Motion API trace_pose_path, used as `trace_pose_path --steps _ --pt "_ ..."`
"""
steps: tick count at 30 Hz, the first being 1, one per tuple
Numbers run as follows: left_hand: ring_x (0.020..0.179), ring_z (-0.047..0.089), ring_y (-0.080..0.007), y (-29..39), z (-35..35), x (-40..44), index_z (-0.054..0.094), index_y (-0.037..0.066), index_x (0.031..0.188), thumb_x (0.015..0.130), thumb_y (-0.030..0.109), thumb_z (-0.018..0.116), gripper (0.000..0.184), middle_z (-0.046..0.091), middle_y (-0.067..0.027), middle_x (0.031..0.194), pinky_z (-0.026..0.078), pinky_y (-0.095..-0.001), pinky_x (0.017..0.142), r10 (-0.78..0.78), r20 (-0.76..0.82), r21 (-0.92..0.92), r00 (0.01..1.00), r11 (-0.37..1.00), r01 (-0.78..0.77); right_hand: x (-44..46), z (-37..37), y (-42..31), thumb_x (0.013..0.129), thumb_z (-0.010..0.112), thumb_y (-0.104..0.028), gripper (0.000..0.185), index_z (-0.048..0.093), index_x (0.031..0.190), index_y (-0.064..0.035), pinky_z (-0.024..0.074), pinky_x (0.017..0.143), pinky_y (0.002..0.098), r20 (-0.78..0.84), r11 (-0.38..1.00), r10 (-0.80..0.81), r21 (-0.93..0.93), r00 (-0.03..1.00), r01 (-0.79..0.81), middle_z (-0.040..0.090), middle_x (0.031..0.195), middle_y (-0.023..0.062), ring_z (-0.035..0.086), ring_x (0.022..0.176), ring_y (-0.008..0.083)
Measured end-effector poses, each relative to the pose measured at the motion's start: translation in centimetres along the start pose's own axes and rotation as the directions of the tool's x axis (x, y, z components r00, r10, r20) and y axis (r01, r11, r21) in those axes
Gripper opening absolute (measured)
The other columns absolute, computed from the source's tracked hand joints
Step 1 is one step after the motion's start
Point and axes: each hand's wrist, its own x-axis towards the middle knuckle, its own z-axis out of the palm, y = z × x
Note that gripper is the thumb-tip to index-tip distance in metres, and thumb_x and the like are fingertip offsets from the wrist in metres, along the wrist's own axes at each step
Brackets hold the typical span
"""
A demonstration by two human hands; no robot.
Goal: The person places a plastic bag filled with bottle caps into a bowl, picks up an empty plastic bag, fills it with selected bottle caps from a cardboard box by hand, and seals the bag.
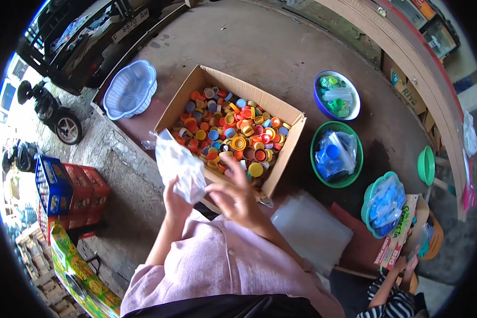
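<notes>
My left hand (pixel 177 203) grips a clear plastic bag (pixel 180 164) with whitish contents that I cannot make out. The bag is held up in front of the near left side of a cardboard box (pixel 285 159). Beside the bag's lower end, my right hand (pixel 233 195) has its fingers apart and nothing in them. Loose bottle caps (pixel 238 143) in red, orange, yellow and blue fill the box, behind both hands. Flat clear plastic sheets or bags (pixel 312 228) lie to the right of my right arm.
A pale blue basin (pixel 131 90) stands left of the box. On the right are a blue-rimmed bowl (pixel 358 100), a green basket (pixel 361 159) and a teal basin (pixel 367 217), each with bagged items. A striped-sleeved person (pixel 389 294) works at lower right. Stacked crates (pixel 79 185) stand left.
</notes>
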Motion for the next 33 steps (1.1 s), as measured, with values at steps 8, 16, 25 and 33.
trace_pose_path --steps 8,16,25,33 --pt "0.119 0.04 -0.026 7.3 -8.5 0.4 0.022 0.007 0.131 0.084 0.025 0.054 0.059 0.038 -0.012 0.131 0.034 -0.0453 0.096 -0.334 -0.064 0.12 0.94 0.933 0.34 1.8 8.6 1.8 0.07 0.067 -0.007 0.039 0.055 0.106 0.0001 0.0416 0.09 0.0366 -0.105 0.982 0.183 0.062 0.977 -0.177 0.054 0.111 0.0193 0.053 0.106 0.0324" --pt "0.125 0.032 -0.0357 17.1 -4.2 3.7 0.023 0.001 0.131 0.04 0.03 0.085 0.114 0.037 -0.0179 0.13 0.016 -0.0502 0.107 -0.063 0.63 0.738 0.774 -0.262 -0.622 6.7 14.5 0.4 0.062 0.073 -0.014 0.051 0.054 0.107 -0.0001 0.0423 0.09 0.0375 0.106 0.978 0.209 -0.038 0.972 -0.207 0.052 0.114 0.0182 0.052 0.106 0.0331" --pt "0.121 0.038 -0.0354 20.5 -4.9 9.4 0.026 0.003 0.134 0.039 0.017 0.082 0.111 0.04 -0.0186 0.127 0.032 -0.0424 0.103 -0.421 0.604 0.726 0.677 -0.06 -0.685 9.8 17.6 -0.6 0.054 0.078 -0.026 0.074 0.045 0.111 0.0071 0.0422 0.089 0.0388 0.118 0.933 0.348 -0.143 0.93 -0.331 0.047 0.118 0.0216 0.051 0.107 0.035" --pt "0.118 0.041 -0.036 21.4 -5.9 12.1 0.022 0.001 0.135 0.039 0.015 0.083 0.114 0.039 -0.0209 0.126 0.039 -0.0404 0.098 -0.471 0.614 0.715 0.633 -0.006 -0.699 10.8 19.5 0.9 0.059 0.076 -0.028 0.074 0.045 0.119 0.0036 0.04 0.093 0.0403 0.146 0.944 0.252 -0.256 0.957 -0.209 0.042 0.125 0.0244 0.048 0.11 0.0362"
